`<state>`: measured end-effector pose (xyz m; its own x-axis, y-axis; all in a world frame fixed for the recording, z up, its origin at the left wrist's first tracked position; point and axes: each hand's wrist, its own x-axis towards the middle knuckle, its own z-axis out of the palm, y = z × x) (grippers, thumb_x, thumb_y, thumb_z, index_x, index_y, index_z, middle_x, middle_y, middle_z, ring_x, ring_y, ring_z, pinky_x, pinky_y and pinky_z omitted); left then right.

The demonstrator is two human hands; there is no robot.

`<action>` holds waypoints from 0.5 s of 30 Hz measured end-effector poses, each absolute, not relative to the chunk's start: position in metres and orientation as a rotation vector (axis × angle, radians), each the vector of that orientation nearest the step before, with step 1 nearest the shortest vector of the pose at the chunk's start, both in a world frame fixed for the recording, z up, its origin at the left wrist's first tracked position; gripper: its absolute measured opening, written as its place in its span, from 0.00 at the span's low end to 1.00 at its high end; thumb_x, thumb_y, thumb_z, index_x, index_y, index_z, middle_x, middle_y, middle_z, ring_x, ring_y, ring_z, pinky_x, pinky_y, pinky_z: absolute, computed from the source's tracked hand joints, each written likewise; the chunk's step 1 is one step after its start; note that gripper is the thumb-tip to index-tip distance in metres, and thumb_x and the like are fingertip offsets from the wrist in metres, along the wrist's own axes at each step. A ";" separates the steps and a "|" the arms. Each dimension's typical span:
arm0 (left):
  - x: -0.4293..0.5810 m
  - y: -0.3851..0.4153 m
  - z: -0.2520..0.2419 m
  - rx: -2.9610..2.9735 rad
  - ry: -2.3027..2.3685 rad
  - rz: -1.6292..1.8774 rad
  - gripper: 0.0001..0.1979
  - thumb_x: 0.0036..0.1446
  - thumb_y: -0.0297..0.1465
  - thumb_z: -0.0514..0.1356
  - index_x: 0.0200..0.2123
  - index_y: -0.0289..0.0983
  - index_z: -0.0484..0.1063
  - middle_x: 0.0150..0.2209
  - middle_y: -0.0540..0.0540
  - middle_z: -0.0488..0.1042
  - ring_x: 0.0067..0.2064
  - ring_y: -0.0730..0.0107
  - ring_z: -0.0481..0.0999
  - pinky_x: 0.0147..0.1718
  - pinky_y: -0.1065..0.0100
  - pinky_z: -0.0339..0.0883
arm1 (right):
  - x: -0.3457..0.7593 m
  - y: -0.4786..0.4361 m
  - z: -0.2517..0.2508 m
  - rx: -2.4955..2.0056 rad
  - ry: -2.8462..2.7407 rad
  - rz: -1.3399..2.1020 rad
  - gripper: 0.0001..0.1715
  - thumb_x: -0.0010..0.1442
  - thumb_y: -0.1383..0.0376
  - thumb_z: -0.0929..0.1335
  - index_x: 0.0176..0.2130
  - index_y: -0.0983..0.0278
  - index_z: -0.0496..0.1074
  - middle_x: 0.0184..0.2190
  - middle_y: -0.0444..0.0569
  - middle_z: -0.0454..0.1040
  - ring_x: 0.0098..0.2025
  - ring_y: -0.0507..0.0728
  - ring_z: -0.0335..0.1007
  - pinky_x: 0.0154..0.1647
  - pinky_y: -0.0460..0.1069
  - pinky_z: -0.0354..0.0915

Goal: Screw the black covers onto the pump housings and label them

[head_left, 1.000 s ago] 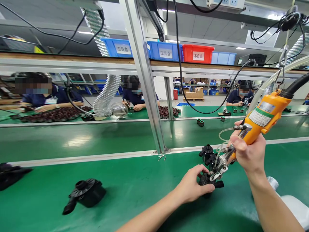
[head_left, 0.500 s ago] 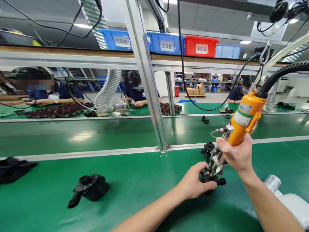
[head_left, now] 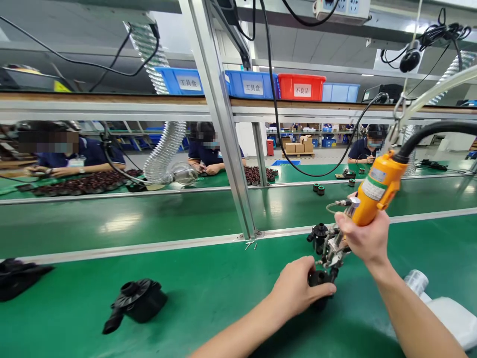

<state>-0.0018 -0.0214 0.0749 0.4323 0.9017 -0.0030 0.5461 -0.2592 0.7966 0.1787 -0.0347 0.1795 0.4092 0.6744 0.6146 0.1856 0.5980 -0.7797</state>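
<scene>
My right hand [head_left: 367, 237] is wrapped round the lower body of an orange power screwdriver [head_left: 380, 186], which tilts down to the left and ends in a metal nose with thin hoses. Below that nose, my left hand [head_left: 292, 288] grips a round black plastic housing [head_left: 319, 278] from the side, thumb in front and fingers behind. The housing's short spout points up and away, close to the nose; whether they touch I cannot tell. Just behind stands a second black housing [head_left: 319, 237], partly covered by the tool. A similar black housing [head_left: 139, 301] with a spout sits at the left.
A metal post [head_left: 233, 149] rises from the bench's rear rail, with loose screws [head_left: 250, 245] at its foot. A white bottle [head_left: 450, 315] lies at right. Black cable [head_left: 436, 134] runs from the screwdriver. Co-workers sit across the green bench. Blue and red bins [head_left: 301, 87] line the shelf.
In my left hand the black housing has turned, its spout swinging from the right to the back. The screwdriver's nose now sits slightly higher and behind it. My view has tilted up a little.
</scene>
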 end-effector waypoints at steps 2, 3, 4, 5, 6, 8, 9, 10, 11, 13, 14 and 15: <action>-0.014 -0.014 0.079 1.981 1.279 0.443 0.26 0.40 0.52 0.75 0.32 0.39 0.73 0.29 0.49 0.73 0.34 0.59 0.72 0.33 0.66 0.59 | 0.188 -0.042 0.186 -0.875 -1.080 0.292 0.25 0.45 0.61 0.79 0.40 0.63 0.70 0.20 0.38 0.68 0.18 0.51 0.63 0.20 0.48 0.67; -0.020 -0.008 0.079 1.973 1.238 0.383 0.29 0.39 0.52 0.75 0.37 0.39 0.75 0.32 0.48 0.75 0.36 0.59 0.72 0.34 0.66 0.60 | 0.193 -0.045 0.189 -0.866 -1.053 0.241 0.25 0.44 0.61 0.79 0.40 0.63 0.71 0.20 0.38 0.69 0.18 0.51 0.64 0.19 0.48 0.66; -0.024 -0.003 0.077 1.934 1.140 0.353 0.32 0.38 0.50 0.76 0.44 0.39 0.75 0.37 0.46 0.77 0.39 0.59 0.73 0.35 0.66 0.62 | 0.198 -0.049 0.191 -0.864 -1.033 0.197 0.25 0.44 0.61 0.79 0.40 0.63 0.71 0.20 0.39 0.69 0.18 0.52 0.64 0.18 0.48 0.65; -0.028 0.003 0.073 1.871 1.018 0.344 0.37 0.38 0.48 0.77 0.51 0.40 0.73 0.43 0.45 0.77 0.42 0.59 0.74 0.38 0.66 0.64 | 0.202 -0.053 0.193 -0.866 -1.023 0.169 0.25 0.44 0.61 0.79 0.41 0.64 0.72 0.20 0.39 0.69 0.18 0.52 0.64 0.18 0.47 0.65; -0.029 0.007 0.068 1.794 0.894 0.344 0.42 0.39 0.47 0.78 0.56 0.41 0.71 0.47 0.43 0.77 0.45 0.60 0.74 0.40 0.66 0.65 | 0.205 -0.055 0.194 -0.872 -1.024 0.163 0.25 0.44 0.61 0.79 0.41 0.64 0.72 0.20 0.39 0.69 0.18 0.52 0.64 0.17 0.47 0.64; -0.026 0.013 0.054 1.634 0.723 0.353 0.45 0.40 0.43 0.78 0.61 0.42 0.67 0.50 0.43 0.75 0.47 0.62 0.74 0.43 0.66 0.65 | 0.208 -0.058 0.193 -0.872 -1.053 0.202 0.25 0.45 0.61 0.79 0.42 0.63 0.73 0.19 0.39 0.69 0.18 0.52 0.64 0.17 0.47 0.64; -0.022 0.013 0.046 1.579 0.690 0.369 0.46 0.40 0.42 0.78 0.62 0.42 0.66 0.49 0.44 0.74 0.46 0.63 0.73 0.43 0.66 0.65 | 0.207 -0.058 0.192 -0.862 -1.073 0.236 0.25 0.45 0.60 0.79 0.42 0.63 0.73 0.19 0.39 0.69 0.18 0.52 0.64 0.17 0.47 0.64; -0.018 0.012 0.040 1.550 0.685 0.398 0.47 0.41 0.40 0.78 0.64 0.43 0.66 0.49 0.45 0.73 0.45 0.65 0.73 0.42 0.67 0.65 | 0.206 -0.058 0.191 -0.851 -1.090 0.273 0.25 0.45 0.60 0.79 0.42 0.63 0.72 0.19 0.39 0.69 0.18 0.51 0.64 0.17 0.47 0.64; -0.014 0.010 0.035 1.543 0.695 0.435 0.47 0.42 0.39 0.78 0.65 0.45 0.65 0.49 0.46 0.72 0.44 0.66 0.72 0.42 0.67 0.65 | 0.205 -0.057 0.189 -0.836 -1.104 0.318 0.26 0.46 0.60 0.79 0.42 0.63 0.72 0.20 0.38 0.69 0.18 0.52 0.64 0.17 0.47 0.64; -0.007 0.003 0.030 1.538 0.719 0.495 0.46 0.45 0.37 0.76 0.67 0.47 0.63 0.49 0.47 0.70 0.43 0.66 0.71 0.42 0.67 0.65 | 0.202 -0.055 0.187 -0.800 -1.116 0.423 0.28 0.48 0.60 0.79 0.45 0.62 0.70 0.21 0.38 0.69 0.19 0.52 0.66 0.16 0.47 0.64; -0.005 0.000 0.030 1.525 0.725 0.507 0.45 0.46 0.37 0.75 0.67 0.47 0.63 0.49 0.47 0.70 0.43 0.67 0.71 0.42 0.67 0.66 | 0.200 -0.054 0.186 -0.781 -1.113 0.466 0.28 0.49 0.60 0.79 0.47 0.61 0.70 0.21 0.38 0.69 0.19 0.52 0.66 0.16 0.47 0.64; -0.003 -0.003 0.031 1.508 0.729 0.509 0.44 0.47 0.36 0.75 0.67 0.47 0.63 0.49 0.47 0.70 0.42 0.66 0.71 0.43 0.66 0.66 | 0.200 -0.054 0.185 -0.761 -1.111 0.494 0.29 0.49 0.60 0.79 0.48 0.61 0.69 0.22 0.38 0.69 0.19 0.52 0.66 0.16 0.47 0.64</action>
